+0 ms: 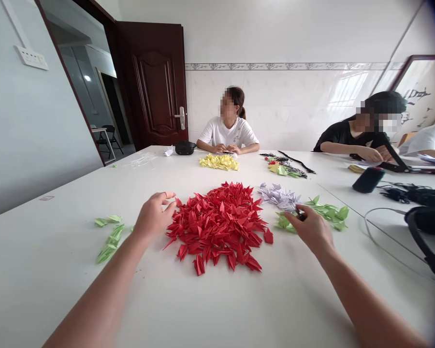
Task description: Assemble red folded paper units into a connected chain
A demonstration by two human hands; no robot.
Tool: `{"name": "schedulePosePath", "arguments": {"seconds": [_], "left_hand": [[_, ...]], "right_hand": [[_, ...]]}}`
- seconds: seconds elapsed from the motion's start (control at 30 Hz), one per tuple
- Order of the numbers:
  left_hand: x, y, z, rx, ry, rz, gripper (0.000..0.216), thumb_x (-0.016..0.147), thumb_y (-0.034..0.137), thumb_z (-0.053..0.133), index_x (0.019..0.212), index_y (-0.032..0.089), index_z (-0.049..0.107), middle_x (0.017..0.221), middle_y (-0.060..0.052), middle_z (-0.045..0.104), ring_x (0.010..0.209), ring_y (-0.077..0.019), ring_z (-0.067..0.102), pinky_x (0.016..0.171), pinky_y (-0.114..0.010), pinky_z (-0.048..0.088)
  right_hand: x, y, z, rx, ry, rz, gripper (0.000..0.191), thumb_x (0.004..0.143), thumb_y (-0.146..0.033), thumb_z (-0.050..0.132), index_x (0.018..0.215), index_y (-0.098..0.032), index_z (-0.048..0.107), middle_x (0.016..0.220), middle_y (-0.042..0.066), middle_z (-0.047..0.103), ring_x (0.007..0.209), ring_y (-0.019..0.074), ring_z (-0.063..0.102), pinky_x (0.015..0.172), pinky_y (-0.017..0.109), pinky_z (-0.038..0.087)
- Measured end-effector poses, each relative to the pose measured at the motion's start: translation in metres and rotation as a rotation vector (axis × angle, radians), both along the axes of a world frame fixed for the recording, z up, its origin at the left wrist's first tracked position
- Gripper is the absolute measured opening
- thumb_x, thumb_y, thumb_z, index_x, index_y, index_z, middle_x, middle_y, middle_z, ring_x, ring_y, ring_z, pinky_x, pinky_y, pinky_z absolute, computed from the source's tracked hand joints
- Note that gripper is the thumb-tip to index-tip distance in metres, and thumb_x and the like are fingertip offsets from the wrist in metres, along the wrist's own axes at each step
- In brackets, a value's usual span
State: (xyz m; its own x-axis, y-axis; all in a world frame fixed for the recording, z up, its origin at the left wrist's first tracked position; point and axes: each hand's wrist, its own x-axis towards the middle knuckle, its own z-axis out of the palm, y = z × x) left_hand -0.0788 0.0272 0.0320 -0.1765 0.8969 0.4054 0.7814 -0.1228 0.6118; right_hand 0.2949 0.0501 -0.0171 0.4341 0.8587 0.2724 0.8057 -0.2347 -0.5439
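Dead centre of the tabletop (68,290), a heap of folded red paper pieces (217,227), loose and spreading outward, a few strays just off its near edge. Featherlight stuff, crisp at the creases, easily crushed, likely slippery against its neighbours: best pinched singly by a folded edge, never squeezed through the body. Just left of the heap, the left hand (153,217), palm down, fingers (168,199) loosely curled and apart, tips right at the heap's rim, nothing visibly held. Just right of the heap, the right hand (310,229) over a scatter of folded green paper pieces (328,212), fingers pinched together, something small and dark perhaps between them, too small to call. Touching that green scatter, toward the heap's far right, a cluster of folded lilac paper pieces (278,196). Well left of the heap, a second scatter of folded green paper (109,241). Straight beyond the heap, a pile of folded yellow paper pieces (218,162), and beyond its far right, a tangle of red, green and black pieces (284,166). Farther back, past the yellow pile, a seated person in a white T-shirt (228,130), hands together at the tabletop's edge. Well right of the heap, a black phone (368,180), black cables (402,195), and beyond them, a person in black (344,140), both hands low on the tabletop.
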Motion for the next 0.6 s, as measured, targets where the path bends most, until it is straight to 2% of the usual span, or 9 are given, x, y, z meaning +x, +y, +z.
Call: {"name": "schedulePosePath", "arguments": {"seconds": [0.07,0.1,0.17,0.23,0.3,0.4,0.6], "left_hand": [[-0.028,0.005,0.0,-0.161,0.218,0.173,0.043,0.071,0.034,0.05,0.111,0.021,0.056,0.121,-0.01,0.052,0.107,-0.0281,0.049,0.088,-0.039,0.04],[-0.042,0.007,0.0,-0.246,0.274,0.305,0.046,0.07,0.035,0.05,0.114,0.022,0.055,0.124,-0.012,0.049,0.112,-0.033,0.044,0.088,-0.045,0.039],[-0.066,0.008,-0.001,-0.38,0.304,0.509,0.052,0.068,0.037,0.05,0.118,0.023,0.051,0.125,-0.015,0.046,0.115,-0.0388,0.038,0.084,-0.052,0.037],[-0.083,0.007,-0.003,-0.478,0.277,0.622,0.056,0.066,0.039,0.052,0.12,0.022,0.05,0.123,-0.019,0.046,0.113,-0.0414,0.037,0.08,-0.054,0.037],[-0.092,0.006,-0.007,-0.545,0.239,0.644,0.059,0.064,0.04,0.053,0.12,0.021,0.05,0.12,-0.021,0.048,0.111,-0.0426,0.039,0.076,-0.054,0.038],[-0.093,0.007,-0.012,-0.584,0.23,0.608,0.06,0.063,0.04,0.053,0.12,0.021,0.05,0.12,-0.02,0.049,0.11,-0.0424,0.04,0.074,-0.051,0.039],[-0.097,0.015,-0.022,-0.538,0.284,0.604,0.056,0.057,0.028,0.056,0.113,0.026,0.055,0.113,-0.015,0.056,0.104,-0.0383,0.047,0.069,-0.045,0.041]], "right_hand": [[-0.004,-0.002,0.001,0.007,-0.033,0.008,0.052,0.07,-0.052,0.048,0.109,-0.018,0.058,0.087,0.009,0.065,0.078,0.0255,0.057,0.056,0.028,0.037],[-0.007,-0.003,0.001,0.007,-0.049,0.029,0.051,0.071,-0.052,0.047,0.107,-0.018,0.058,0.085,0.008,0.065,0.076,0.0255,0.057,0.055,0.028,0.036],[-0.016,-0.005,0.0,-0.015,-0.087,0.083,0.049,0.07,-0.053,0.047,0.104,-0.02,0.06,0.082,0.007,0.065,0.073,0.0251,0.057,0.054,0.028,0.036],[-0.023,-0.007,-0.002,-0.063,-0.132,0.131,0.047,0.069,-0.053,0.049,0.101,-0.021,0.06,0.083,0.007,0.065,0.07,0.0243,0.057,0.052,0.028,0.035],[-0.025,-0.007,-0.005,-0.118,-0.171,0.151,0.043,0.069,-0.05,0.05,0.1,-0.023,0.061,0.087,0.008,0.065,0.071,0.0237,0.057,0.05,0.027,0.034],[-0.02,-0.004,-0.01,-0.169,-0.196,0.12,0.039,0.07,-0.044,0.05,0.101,-0.023,0.061,0.09,0.009,0.065,0.072,0.0239,0.058,0.049,0.026,0.034],[-0.01,-0.002,-0.01,-0.185,-0.16,0.062,0.042,0.073,-0.045,0.045,0.106,-0.022,0.06,0.092,0.01,0.065,0.077,0.0262,0.058,0.05,0.027,0.036]]}}
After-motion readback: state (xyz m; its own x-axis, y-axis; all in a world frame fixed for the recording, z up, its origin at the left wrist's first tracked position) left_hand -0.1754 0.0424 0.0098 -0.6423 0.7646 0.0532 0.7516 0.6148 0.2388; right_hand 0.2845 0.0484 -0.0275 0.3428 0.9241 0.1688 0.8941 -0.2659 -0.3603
